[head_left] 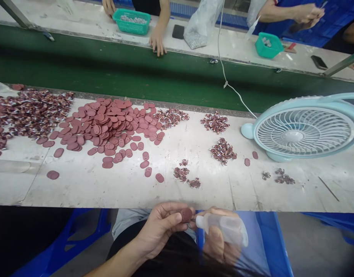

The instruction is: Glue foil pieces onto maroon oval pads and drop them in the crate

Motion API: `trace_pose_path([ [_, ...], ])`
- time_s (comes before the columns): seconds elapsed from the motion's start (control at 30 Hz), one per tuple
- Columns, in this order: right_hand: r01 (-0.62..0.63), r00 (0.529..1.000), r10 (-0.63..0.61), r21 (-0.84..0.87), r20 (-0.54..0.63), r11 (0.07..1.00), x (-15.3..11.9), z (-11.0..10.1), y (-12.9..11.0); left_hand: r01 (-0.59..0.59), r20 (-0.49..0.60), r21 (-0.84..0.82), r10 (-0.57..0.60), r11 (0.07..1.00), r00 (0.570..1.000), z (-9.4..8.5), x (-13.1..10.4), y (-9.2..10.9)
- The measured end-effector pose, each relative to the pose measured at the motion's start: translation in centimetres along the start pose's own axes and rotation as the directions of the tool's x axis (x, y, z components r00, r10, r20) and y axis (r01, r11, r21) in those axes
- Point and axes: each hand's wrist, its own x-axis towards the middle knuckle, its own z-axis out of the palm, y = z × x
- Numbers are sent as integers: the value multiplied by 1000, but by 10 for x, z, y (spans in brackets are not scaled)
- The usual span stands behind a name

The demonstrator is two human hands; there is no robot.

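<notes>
Between the thumb and fingers of my left hand is a reddish-brown oval disc, held just past the table's near edge. My right hand is wrapped round a translucent squeeze bottle, tipped on its side with its nozzle end close to the disc. Whether the nozzle touches the disc I cannot tell. On the table ahead lies a large heap of similar oval discs. Small brown-and-white pieces lie in little piles, one of them a pile right of the middle.
A light blue fan lies at the right of the white table. A bigger mound of small pieces covers the left. Beyond a green conveyor belt, co-workers' hands are near green baskets. A blue crate stands beside my lap.
</notes>
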Motion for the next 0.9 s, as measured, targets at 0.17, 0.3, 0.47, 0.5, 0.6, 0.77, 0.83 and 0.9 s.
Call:
trace_pose_path([
  [0.17,-381,908,397,666,137,641,48,-23,-1,-24,-4,7,24,1000,1000,0,-1,4],
  [0.3,-526,813,402,828,421,195,95,-60,18,-42,-8,23,43,999,999,-2,-2,6],
  [0.47,-460,881,368,712,296,530,91,-65,19,-63,-81,51,67,997,994,-11,-4,12],
  [0.5,-403,915,346,534,208,744,84,-59,16,-66,-94,60,71,996,993,-12,-5,14],
  [0.6,-180,980,190,-150,59,972,69,-37,12,-73,-111,79,81,994,990,-16,-6,16],
  [0.77,-16,993,71,-503,91,864,78,-15,16,-59,-128,93,70,994,989,-12,-8,16],
  [0.83,21,993,48,-579,105,815,85,-16,15,-61,-139,91,73,994,988,-10,-9,16],
  [0.9,39,992,44,-618,119,785,89,-20,12,-72,-141,88,84,993,986,-9,-10,15],
])
